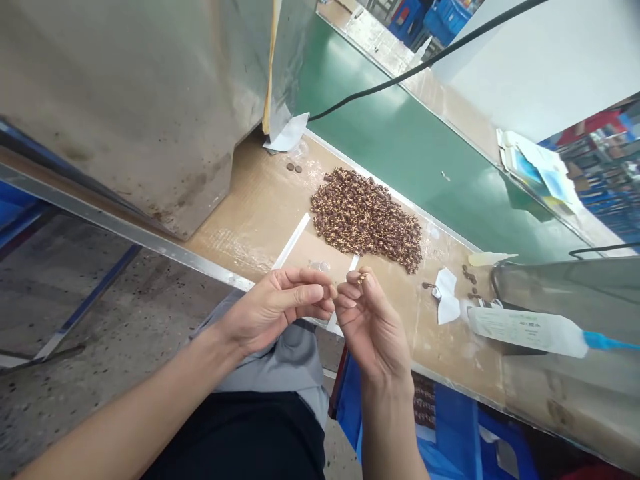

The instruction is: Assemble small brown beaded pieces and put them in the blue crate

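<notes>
My right hand (375, 323) is closed, with thumb and fingertips pinching a small gold-coloured metal piece (362, 279). It resembles the bits in the pile. Beside it, my left hand (283, 300) has its thumb pressed along the bent fingers; whatever they hold, if anything, is too small to make out. The fingertips of both hands nearly meet at the table's near edge. Just beyond them lies a wide heap of small brown and gold pieces (367, 217) on the brown tabletop (250, 220).
A clear bottle with a blue nozzle (530, 330) lies at the right, near a white paper scrap (448, 297) and several brown discs (469, 273). Two brown discs (294, 168) lie at the far left. A green partition (390, 133) backs the table; a blue crate (450, 427) stands below.
</notes>
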### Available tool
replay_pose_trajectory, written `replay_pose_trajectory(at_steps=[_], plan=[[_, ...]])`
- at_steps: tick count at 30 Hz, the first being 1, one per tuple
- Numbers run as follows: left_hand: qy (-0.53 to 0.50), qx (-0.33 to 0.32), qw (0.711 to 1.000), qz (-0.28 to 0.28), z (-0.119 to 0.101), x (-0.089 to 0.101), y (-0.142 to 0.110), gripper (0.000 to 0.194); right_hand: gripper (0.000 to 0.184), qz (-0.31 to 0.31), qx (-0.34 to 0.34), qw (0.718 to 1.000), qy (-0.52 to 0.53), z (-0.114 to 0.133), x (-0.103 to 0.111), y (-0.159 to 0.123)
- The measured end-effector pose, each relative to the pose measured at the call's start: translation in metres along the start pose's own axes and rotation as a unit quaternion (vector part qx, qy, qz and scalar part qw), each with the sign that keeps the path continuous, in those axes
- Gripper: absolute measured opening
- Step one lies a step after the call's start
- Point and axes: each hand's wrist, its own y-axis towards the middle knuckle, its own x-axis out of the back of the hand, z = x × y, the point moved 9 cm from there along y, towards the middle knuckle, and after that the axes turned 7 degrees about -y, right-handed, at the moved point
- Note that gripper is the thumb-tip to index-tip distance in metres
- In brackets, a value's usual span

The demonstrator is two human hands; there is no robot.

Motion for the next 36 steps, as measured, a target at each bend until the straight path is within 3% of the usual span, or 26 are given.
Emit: replay_pose_trajectory(at_steps=[8,12,17,23,36], plan=[[-0.012,-0.011,1.0,-0.005,0.007,-0.004,0.0,0.023,0.025,0.007,0.03,0.999,-0.022,0.002,-0.012,-0.01],[-0.018,-0.011,1.0,-0.013,0.009,0.001,-0.001,0.025,0.014,-0.021,0.136,0.988,-0.065,0.022,-0.018,-0.023],[-0.005,-0.025,1.0,-0.017,0.008,0.001,-0.003,0.028,0.007,-0.06,0.244,0.95,-0.185,0.04,-0.025,-0.043],[-0.019,-0.036,0.999,-0.022,0.004,0.002,-0.005,0.026,0.008,-0.066,0.276,0.933,-0.223,0.044,-0.034,-0.052],[0.009,-0.035,0.999,-0.009,0.004,-0.002,-0.006,0.028,0.008,-0.047,0.277,0.936,-0.212,0.043,-0.037,-0.054]])
